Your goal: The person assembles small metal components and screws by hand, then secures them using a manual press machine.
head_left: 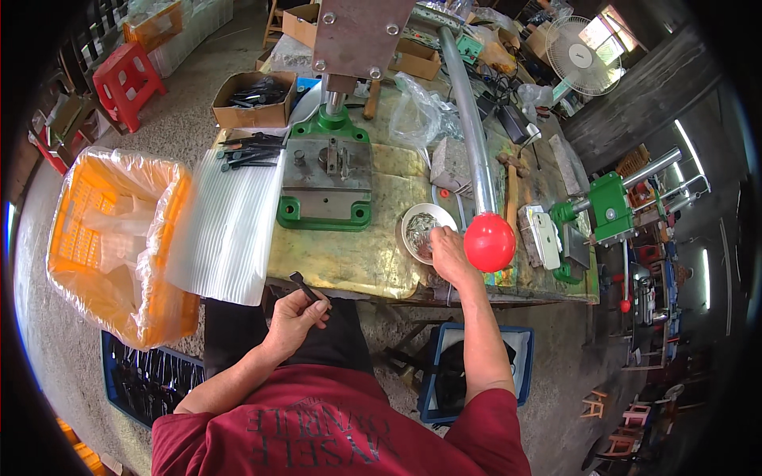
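Note:
My left hand (295,321) is closed around a short, slim black part (304,285) with a wider end, held just off the table's front edge. My right hand (450,252) dips into a round white bowl (408,243), its fingers bunched together over small shiny metal pieces (422,226). What the fingertips pinch, if anything, is hidden. Behind both hands stands a green hand press (325,210) with a grey bed and a small metal fixture. Its long steel lever (468,111) slants down to a red ball knob (490,243) right beside my right hand.
A white foam sheet (230,230) bears several black parts (252,151); a cardboard box (252,116) behind holds more. An orange basket (71,226) with a plastic liner is at left. Hammers (512,186), a stone block (451,164) and another green press (609,208) stand right. Blue trays (429,389) sit below.

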A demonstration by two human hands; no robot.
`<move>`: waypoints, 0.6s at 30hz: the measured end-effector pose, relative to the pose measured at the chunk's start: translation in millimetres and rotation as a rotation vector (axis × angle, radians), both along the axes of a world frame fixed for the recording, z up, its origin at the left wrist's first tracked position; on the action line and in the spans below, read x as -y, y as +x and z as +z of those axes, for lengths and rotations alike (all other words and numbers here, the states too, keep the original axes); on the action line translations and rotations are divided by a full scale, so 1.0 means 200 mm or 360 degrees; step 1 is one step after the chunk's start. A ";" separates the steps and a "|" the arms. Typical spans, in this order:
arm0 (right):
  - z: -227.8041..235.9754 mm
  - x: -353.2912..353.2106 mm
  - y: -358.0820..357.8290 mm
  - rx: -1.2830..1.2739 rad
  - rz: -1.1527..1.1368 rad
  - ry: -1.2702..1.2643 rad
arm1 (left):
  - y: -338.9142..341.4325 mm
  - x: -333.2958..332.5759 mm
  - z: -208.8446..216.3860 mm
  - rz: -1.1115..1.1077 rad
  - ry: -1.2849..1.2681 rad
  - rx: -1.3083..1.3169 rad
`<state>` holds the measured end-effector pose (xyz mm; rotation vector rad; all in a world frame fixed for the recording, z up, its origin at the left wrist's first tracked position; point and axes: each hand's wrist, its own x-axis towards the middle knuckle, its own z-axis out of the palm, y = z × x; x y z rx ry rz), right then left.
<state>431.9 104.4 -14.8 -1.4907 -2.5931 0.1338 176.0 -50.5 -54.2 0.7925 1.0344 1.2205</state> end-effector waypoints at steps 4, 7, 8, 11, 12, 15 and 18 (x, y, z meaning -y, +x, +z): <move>0.08 0.04 -0.04 -0.0470 -0.0028 -0.0105 | -0.01 0.00 -0.01 0.0030 -0.0015 0.0003; 0.06 0.03 -0.03 -0.0742 -0.0051 0.0024 | -0.01 0.01 0.00 0.0016 -0.0009 -0.0012; 0.03 0.02 -0.02 -0.0834 -0.0121 -0.0077 | -0.01 0.01 0.00 0.0015 -0.0006 -0.0010; -0.09 -0.03 0.07 -0.1087 -0.0189 -0.0276 | 0.00 0.01 0.00 0.0004 0.0013 -0.0023; -0.13 -0.04 0.10 -0.1247 -0.0188 -0.0376 | 0.00 0.00 0.00 0.0001 0.0004 -0.0027; -0.13 -0.06 0.11 -0.1244 -0.0147 -0.0435 | 0.00 0.00 0.00 0.0008 -0.0004 -0.0030; -0.17 -0.08 0.14 -0.1272 -0.0207 -0.0434 | 0.00 0.00 0.01 0.0000 0.0001 -0.0031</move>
